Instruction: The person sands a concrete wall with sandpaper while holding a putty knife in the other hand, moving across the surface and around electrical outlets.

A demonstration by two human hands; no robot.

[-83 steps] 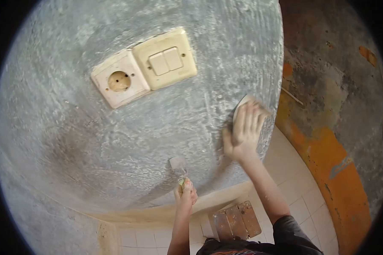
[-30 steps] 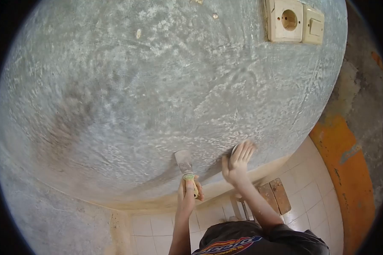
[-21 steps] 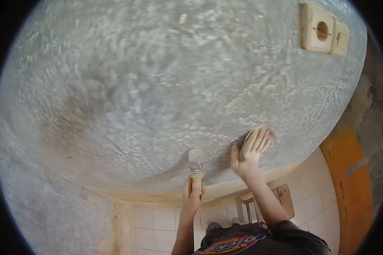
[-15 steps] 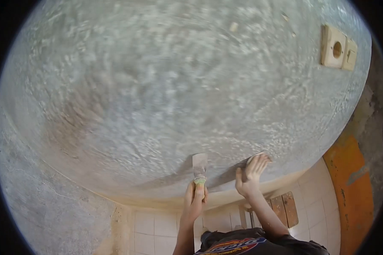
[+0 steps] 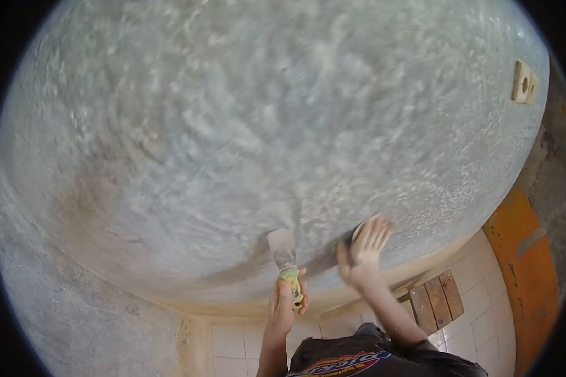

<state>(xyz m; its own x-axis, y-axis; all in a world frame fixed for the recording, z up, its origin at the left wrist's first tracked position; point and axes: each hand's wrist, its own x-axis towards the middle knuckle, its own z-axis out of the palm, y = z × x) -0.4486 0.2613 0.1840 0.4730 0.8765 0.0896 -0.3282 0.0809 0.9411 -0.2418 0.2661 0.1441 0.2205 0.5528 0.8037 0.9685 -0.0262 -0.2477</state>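
Observation:
My left hand (image 5: pixel 284 303) is wrapped around the yellow-green handle of a putty knife (image 5: pixel 282 246). Its broad metal blade points up and lies at or very near the rough grey wall (image 5: pixel 233 138). To the right, my right hand (image 5: pixel 366 251) is pressed toward the same wall with the fingers extended and slightly blurred. Under those fingers shows the edge of a thin, pale, rounded piece (image 5: pixel 357 235); most of it is hidden, and its kind cannot be made out.
An electrical socket with a switch (image 5: pixel 523 83) is set in the wall at upper right. Below right stand a small wooden stool (image 5: pixel 435 301) on a tiled floor (image 5: pixel 475 320) and an orange-painted surface (image 5: pixel 516 251). Another grey wall (image 5: pixel 75 301) meets this one at left.
The putty knife has tilted leftward, showing more of its handle. My right hand has shifted slightly left and up along the wall. The view has moved, so the socket sits farther right.

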